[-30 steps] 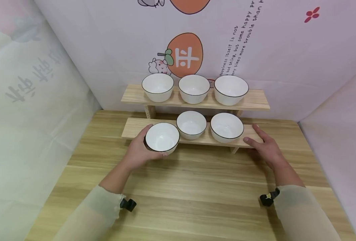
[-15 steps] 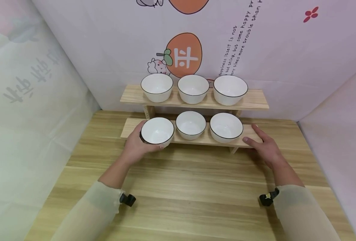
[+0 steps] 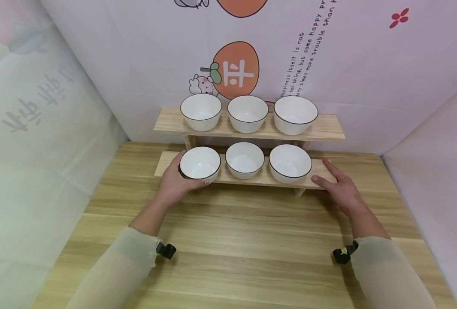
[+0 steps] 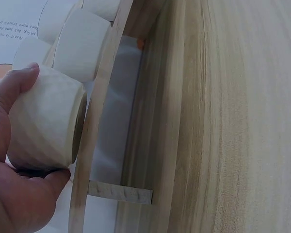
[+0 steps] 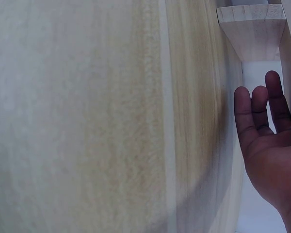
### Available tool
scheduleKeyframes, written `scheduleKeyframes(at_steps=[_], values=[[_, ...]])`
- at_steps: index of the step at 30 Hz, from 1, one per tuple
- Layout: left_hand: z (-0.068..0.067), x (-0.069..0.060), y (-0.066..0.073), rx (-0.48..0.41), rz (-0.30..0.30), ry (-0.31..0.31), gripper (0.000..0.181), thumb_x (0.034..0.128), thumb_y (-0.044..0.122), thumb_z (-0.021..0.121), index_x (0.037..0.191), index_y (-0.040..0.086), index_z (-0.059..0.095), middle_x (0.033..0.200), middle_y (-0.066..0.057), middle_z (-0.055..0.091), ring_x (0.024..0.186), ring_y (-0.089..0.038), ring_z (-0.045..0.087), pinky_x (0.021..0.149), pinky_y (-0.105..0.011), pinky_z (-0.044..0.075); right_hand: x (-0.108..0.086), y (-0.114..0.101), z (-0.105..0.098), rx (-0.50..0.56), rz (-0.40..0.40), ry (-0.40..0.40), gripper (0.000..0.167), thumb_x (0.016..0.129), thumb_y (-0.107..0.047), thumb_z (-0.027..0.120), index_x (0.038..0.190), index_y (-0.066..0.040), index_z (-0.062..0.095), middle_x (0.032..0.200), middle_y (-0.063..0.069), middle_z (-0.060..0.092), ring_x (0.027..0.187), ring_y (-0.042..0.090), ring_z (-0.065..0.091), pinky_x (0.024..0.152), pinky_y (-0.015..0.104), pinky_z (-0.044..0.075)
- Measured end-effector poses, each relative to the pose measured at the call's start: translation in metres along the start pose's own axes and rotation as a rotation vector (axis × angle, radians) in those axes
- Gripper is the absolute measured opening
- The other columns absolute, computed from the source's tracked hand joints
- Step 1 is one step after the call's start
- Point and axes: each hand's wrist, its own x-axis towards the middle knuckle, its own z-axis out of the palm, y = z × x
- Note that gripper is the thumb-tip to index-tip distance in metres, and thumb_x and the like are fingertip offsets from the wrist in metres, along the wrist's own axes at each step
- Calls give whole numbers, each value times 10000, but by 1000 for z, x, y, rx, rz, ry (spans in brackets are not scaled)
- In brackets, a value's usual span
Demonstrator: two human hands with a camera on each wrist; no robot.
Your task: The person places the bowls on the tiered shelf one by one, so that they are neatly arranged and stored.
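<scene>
My left hand (image 3: pixel 174 182) grips a white bowl (image 3: pixel 200 163) with a thin dark rim, at the left part of the lower board (image 3: pixel 164 162) of a two-step wooden stand. In the left wrist view, fingers and thumb span the bowl's side (image 4: pixel 46 119), its base close to the board; whether it touches is unclear. My right hand (image 3: pixel 344 192) is at the board's right end, thumb and index finger resting on top. In the right wrist view its other fingers (image 5: pixel 243 109) extend straight below the board. Two similar bowls, a middle one (image 3: pixel 245 161) and a right one (image 3: pixel 290 163), share this board.
Three more dark-rimmed white bowls, left (image 3: pixel 201 112), middle (image 3: pixel 247 114) and right (image 3: pixel 295 115), stand on the upper board (image 3: pixel 330 127). A printed cloth (image 3: pixel 135 64) hangs behind the stand, with white sheets at both sides. The wood-grain table (image 3: pixel 243 249) extends in front.
My left hand has carried its bowl left and back, from in front of the lower board to its left part, in line with the other two bowls. The right hand has stayed put.
</scene>
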Motion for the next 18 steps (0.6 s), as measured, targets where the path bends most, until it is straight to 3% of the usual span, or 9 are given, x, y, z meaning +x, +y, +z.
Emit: scheduleKeyframes(at_steps=[18], values=[[6, 15, -3, -19, -6, 27, 1225, 632, 401, 1014, 1625, 197, 325, 1551, -53, 472, 1398, -275, 456, 1166, -515, 370, 1, 1, 0, -2, 2, -1, 1026, 860, -700, 710, 1642, -457, 90, 1732, 103, 30, 1561, 445, 79, 1202, 682, 208]])
